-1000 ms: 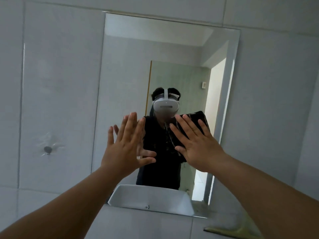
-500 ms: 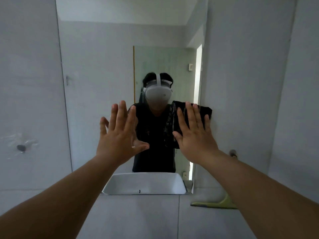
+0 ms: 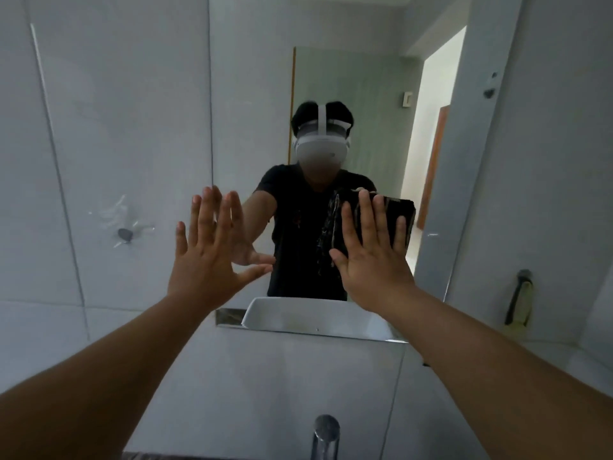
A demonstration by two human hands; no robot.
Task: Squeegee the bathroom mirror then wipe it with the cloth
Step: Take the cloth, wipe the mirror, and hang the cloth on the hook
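Observation:
The wall mirror [image 3: 248, 127] fills the middle of the view and reflects a person wearing a headset. My left hand [image 3: 207, 260] lies flat on the lower glass, fingers spread, holding nothing. My right hand [image 3: 371, 260] presses a dark cloth [image 3: 408, 210] flat against the glass near the mirror's lower right corner. The cloth sticks out above and to the left of my fingers. The squeegee [image 3: 519, 300], with a dark handle and a yellow-green head, stands upright against the tiled wall to the right of the mirror.
A chrome faucet [image 3: 326, 433] rises at the bottom edge, below the mirror. A small dark hook [image 3: 125, 234] sticks out of the tiled wall to the left. The white basin shows only as a reflection along the mirror's lower edge.
The view has moved closer and tilted down, bringing the faucet into sight. Both hands stay pressed on the glass, the right one still on the cloth.

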